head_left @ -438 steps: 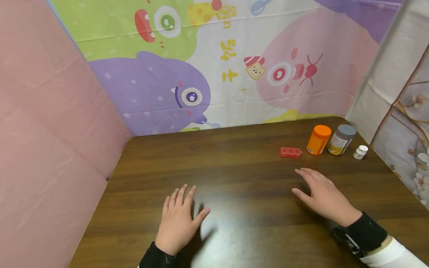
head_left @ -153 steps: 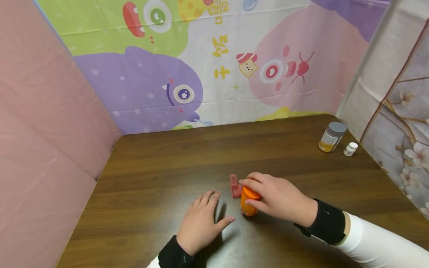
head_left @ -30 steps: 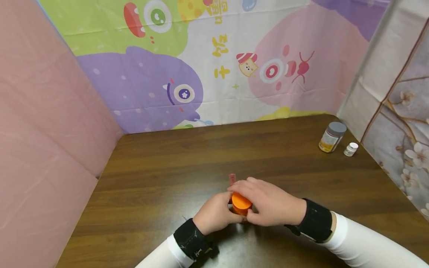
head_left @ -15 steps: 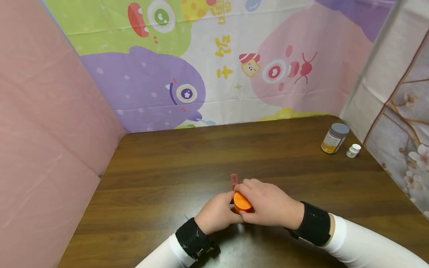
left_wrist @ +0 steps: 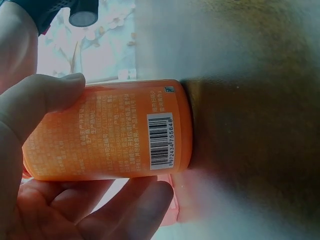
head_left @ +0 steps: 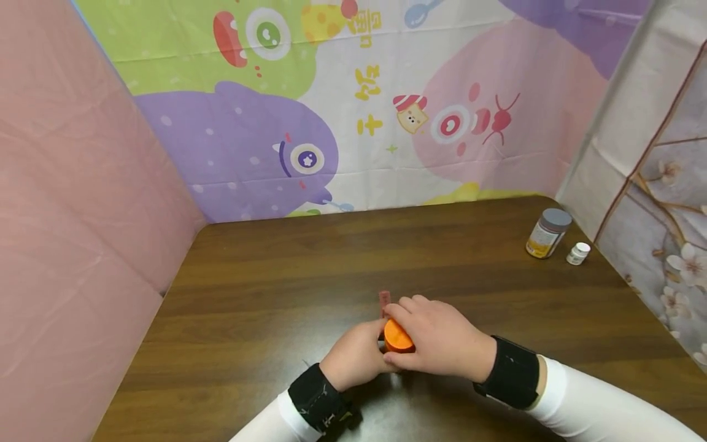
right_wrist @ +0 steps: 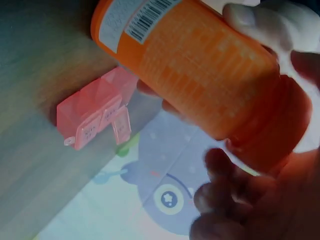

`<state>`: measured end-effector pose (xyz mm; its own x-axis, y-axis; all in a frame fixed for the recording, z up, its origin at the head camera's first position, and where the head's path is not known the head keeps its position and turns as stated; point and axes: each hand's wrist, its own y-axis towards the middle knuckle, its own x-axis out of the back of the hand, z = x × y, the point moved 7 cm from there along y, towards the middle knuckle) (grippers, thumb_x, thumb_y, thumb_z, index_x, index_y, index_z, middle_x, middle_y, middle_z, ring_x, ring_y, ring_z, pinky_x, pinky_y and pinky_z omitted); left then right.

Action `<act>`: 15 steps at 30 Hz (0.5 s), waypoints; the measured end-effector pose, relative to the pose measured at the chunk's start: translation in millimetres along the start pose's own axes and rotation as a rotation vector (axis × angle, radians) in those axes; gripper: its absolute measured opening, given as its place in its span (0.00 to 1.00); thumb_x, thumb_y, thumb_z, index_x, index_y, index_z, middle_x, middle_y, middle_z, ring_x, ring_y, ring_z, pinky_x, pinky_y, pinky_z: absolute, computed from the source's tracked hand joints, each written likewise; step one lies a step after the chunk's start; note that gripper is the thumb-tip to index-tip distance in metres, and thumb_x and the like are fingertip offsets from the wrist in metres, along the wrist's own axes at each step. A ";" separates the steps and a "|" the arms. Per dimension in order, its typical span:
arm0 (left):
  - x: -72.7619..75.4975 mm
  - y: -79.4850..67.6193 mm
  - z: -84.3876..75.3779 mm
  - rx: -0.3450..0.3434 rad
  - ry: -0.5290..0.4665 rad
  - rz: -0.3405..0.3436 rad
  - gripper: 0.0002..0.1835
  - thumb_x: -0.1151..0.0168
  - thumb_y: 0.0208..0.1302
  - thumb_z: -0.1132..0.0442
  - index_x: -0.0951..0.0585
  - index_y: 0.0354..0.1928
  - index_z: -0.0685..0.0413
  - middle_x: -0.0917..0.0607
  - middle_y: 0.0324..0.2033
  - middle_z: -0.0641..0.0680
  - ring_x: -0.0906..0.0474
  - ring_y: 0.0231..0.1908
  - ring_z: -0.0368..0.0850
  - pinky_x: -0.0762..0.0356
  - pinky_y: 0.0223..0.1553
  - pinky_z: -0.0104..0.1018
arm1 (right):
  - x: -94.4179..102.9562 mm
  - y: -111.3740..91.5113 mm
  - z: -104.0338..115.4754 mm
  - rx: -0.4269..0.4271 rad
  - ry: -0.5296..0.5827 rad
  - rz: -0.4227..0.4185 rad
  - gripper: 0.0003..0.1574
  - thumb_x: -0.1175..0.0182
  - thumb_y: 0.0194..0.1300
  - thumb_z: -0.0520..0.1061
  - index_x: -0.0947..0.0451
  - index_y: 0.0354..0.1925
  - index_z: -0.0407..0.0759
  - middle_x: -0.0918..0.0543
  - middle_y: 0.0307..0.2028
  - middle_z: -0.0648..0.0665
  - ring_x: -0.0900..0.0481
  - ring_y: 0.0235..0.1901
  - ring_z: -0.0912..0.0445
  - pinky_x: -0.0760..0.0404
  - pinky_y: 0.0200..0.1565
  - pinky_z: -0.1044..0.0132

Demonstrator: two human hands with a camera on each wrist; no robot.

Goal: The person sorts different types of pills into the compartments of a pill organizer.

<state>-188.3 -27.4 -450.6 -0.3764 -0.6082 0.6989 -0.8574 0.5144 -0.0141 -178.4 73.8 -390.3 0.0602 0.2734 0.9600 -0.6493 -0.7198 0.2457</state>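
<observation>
My left hand (head_left: 355, 354) grips the body of an orange bottle (left_wrist: 110, 132), thumb on one side and fingers on the other. Over the top, my right hand (head_left: 444, 339) holds the orange screw lid (head_left: 397, 336), its fingers and thumb curled round the rim. The lid sits on the bottle's neck in the right wrist view. Beside the bottle lies a red pill box (right_wrist: 95, 107) with several compartments. One of its small flaps (right_wrist: 121, 125) stands open. In the head view, my right hand hides most of the box.
A jar with a grey lid (head_left: 548, 233) and a small white bottle (head_left: 578, 253) stand at the back right of the wooden table (head_left: 265, 270). A cartoon-printed curtain (head_left: 375, 172) hangs behind it, and pink cloth (head_left: 83, 245) at the left.
The pill box and orange bottle came from the back right to the middle, and a flap was opened. My left hand has since taken hold of the bottle; my right hand has turned slightly on the lid.
</observation>
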 end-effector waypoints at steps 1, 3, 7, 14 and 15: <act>0.0 -0.7 0.6 0.004 -0.007 0.000 0.24 0.24 0.47 0.51 0.20 0.48 0.43 0.15 0.39 0.41 0.22 0.38 0.33 0.20 0.42 0.35 | -1.1 0.4 0.4 -0.019 -0.014 0.001 0.33 0.40 0.56 0.72 0.24 0.47 0.50 0.27 0.33 0.56 0.33 0.30 0.61 0.25 0.27 0.70; -0.2 -1.6 1.1 0.007 -0.016 0.000 0.24 0.24 0.47 0.49 0.20 0.47 0.41 0.16 0.38 0.40 0.23 0.37 0.32 0.21 0.41 0.34 | -2.3 0.6 1.5 -0.035 -0.025 0.008 0.29 0.40 0.57 0.70 0.24 0.44 0.50 0.29 0.30 0.56 0.34 0.27 0.62 0.26 0.25 0.70; -0.4 -2.2 -0.7 -0.016 0.011 -0.004 0.20 0.25 0.48 0.50 0.20 0.44 0.43 0.16 0.36 0.40 0.23 0.35 0.31 0.21 0.40 0.31 | -0.8 0.7 3.6 -0.008 0.044 0.018 0.25 0.37 0.56 0.60 0.24 0.48 0.49 0.29 0.32 0.56 0.35 0.29 0.62 0.26 0.28 0.70; 3.3 -4.7 0.0 -0.004 0.000 -0.010 0.20 0.26 0.49 0.49 0.20 0.44 0.43 0.17 0.33 0.40 0.25 0.30 0.33 0.24 0.34 0.30 | 4.9 3.7 11.5 0.152 0.118 0.024 0.29 0.40 0.49 0.48 0.25 0.53 0.49 0.24 0.40 0.57 0.37 0.33 0.60 0.31 0.35 0.66; 4.0 -5.1 0.2 -0.004 -0.006 -0.011 0.21 0.26 0.49 0.49 0.20 0.46 0.43 0.17 0.34 0.40 0.24 0.31 0.33 0.24 0.35 0.29 | 5.7 4.5 12.3 0.172 0.110 0.022 0.30 0.40 0.48 0.47 0.25 0.53 0.49 0.24 0.41 0.57 0.37 0.34 0.60 0.31 0.36 0.65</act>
<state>-185.5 -32.6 -447.8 -0.3691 -0.6177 0.6944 -0.8602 0.5100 -0.0035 -171.6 64.3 -382.1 -0.0423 0.3176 0.9473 -0.5102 -0.8221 0.2528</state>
